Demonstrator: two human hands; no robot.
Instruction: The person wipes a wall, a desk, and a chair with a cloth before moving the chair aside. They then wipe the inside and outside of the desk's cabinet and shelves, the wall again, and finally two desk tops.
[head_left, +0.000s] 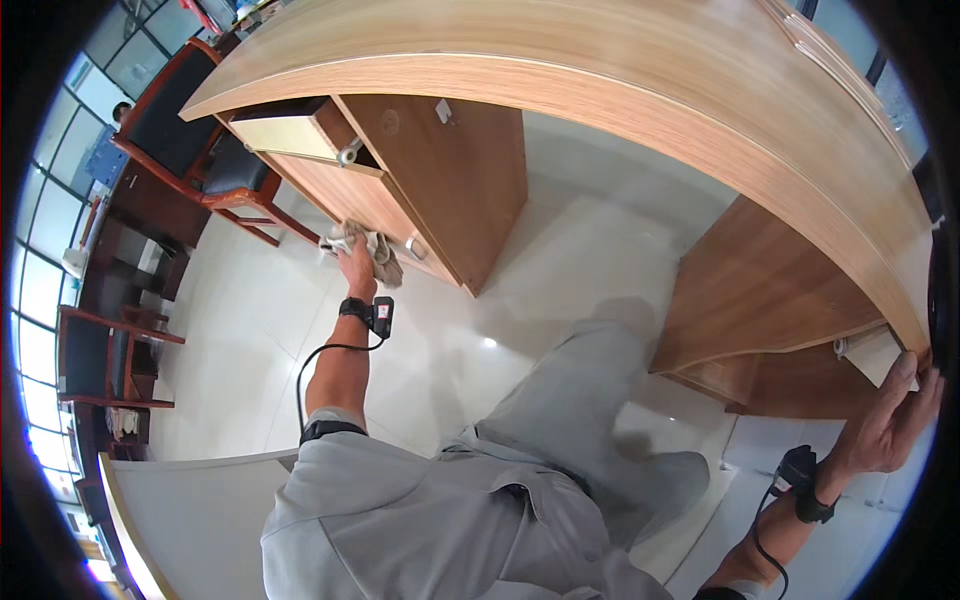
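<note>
My left hand (358, 271) holds a crumpled beige cloth (386, 264) against the lower front of a wooden desk pedestal (375, 196), beside its small metal handle (415, 248). Above, a drawer (289, 135) with a pale front stands out of the pedestal under the desktop. On the far right, my right hand (892, 420) touches the end of the curved wooden desktop (600, 97) with its fingertips; its fingers are partly hidden at the dark edge of the picture. Each wrist bears a strapped device with a black cable.
A wooden side panel (757, 285) stands under the desktop at right. Chairs with wooden frames and dark padding (169, 112) stand at left near dark desks and a gridded window wall. A pale partition (202, 517) is at lower left. A person's head shows far off at upper left.
</note>
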